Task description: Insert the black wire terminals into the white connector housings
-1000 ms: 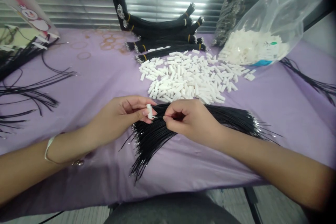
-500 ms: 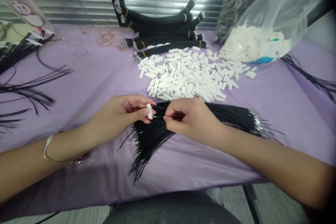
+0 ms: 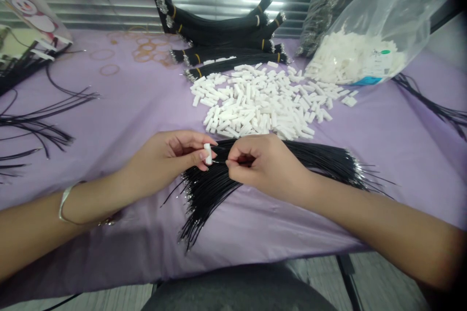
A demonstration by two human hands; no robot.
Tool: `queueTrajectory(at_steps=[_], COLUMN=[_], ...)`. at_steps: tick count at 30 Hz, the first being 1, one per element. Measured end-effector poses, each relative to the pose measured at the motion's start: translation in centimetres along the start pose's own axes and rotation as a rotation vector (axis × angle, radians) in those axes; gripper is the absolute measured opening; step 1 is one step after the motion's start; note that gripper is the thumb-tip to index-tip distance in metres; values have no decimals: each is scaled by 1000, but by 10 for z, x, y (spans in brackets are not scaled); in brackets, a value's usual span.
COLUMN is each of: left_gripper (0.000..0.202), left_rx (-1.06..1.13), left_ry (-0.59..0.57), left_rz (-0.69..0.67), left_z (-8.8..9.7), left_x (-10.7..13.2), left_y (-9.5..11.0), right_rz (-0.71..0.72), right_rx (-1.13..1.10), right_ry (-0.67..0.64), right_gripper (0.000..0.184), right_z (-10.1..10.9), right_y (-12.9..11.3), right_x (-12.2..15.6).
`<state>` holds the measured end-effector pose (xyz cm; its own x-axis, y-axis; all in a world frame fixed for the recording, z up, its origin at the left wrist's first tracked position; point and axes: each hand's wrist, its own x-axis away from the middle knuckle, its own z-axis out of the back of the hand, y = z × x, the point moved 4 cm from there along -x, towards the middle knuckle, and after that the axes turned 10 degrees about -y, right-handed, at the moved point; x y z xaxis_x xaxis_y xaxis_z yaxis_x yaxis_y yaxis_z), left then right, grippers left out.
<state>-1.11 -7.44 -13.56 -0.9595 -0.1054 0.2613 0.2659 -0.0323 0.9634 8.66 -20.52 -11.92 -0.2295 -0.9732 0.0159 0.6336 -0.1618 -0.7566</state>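
My left hand pinches a small white plastic connector between thumb and fingers. My right hand is closed in a pinch on a thin black wire, whose metal tip points at the connector. Both hands hover just above a fanned bundle of loose black wires that lies on the purple tablecloth. Right behind my hands spreads a pile of white connectors.
Tied bundles of black wires lie at the back. A clear plastic bag of white connectors sits at the back right. Loose black wires lie at the left, rubber bands behind them, more wires at the right edge.
The hands have barely moved; the wire tip stays close to the connector. The view has shifted slightly, so the objects on the table sit a little higher in the picture.
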Motion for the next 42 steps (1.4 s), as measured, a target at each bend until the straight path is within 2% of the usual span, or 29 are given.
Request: queueTrajectory(at_steps=[15,27,42], left_gripper=[14,13,12], left_rx=[39,65,53], left_ry=[14,28,9], left_rz=[44,53,-23], left_z=[0,-2,-3], left_x=[-2,-3,-5], left_y=[-1,-1,-4], right_rz=[45,9,-2], right_rx=[144,98,182], right_ry=[-12,-7,24], right_gripper=[11,12,13], right_z=[-3,-3,-10], right_y=[-4,1,-3], right_x=[-2,-1,-4])
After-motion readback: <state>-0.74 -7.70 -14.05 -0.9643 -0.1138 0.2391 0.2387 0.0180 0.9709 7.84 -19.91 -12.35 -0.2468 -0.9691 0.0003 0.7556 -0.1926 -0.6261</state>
